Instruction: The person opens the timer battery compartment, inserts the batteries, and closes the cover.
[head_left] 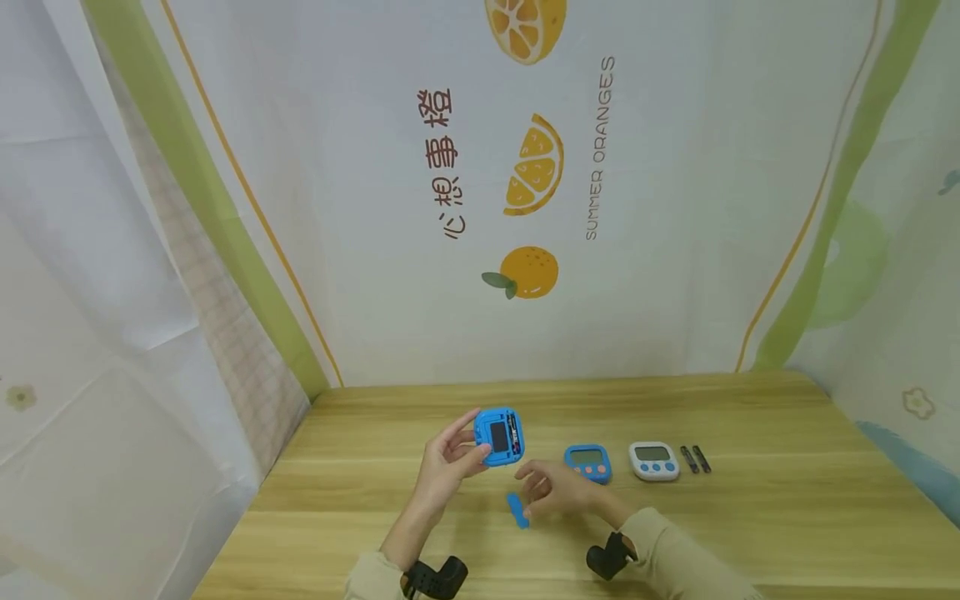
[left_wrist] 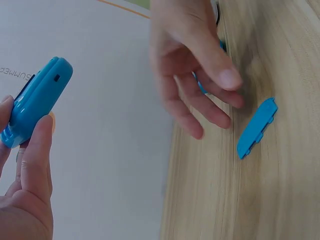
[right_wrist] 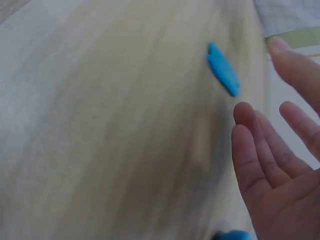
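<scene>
My left hand [head_left: 442, 467] holds up a blue digital timer [head_left: 498, 437] between thumb and fingers, its back turned toward me. The battery bay on that back is uncovered, and batteries [head_left: 514, 433] show in it. On the table lies a small blue battery cover [head_left: 517, 510], tabs along one edge in the left wrist view. Just above and to the right of this cover hovers my right hand [head_left: 553, 487], fingers loosely bent and nothing in them. In the right wrist view the cover [right_wrist: 223, 70] lies past the fingertips.
A second blue timer [head_left: 588, 462] lies face up behind my right hand, partly hidden by it. To its right are a white timer [head_left: 654, 462] and two loose dark batteries [head_left: 695, 459]. A printed cloth [head_left: 660, 250] hangs along the wooden table's [head_left: 360, 492] back edge.
</scene>
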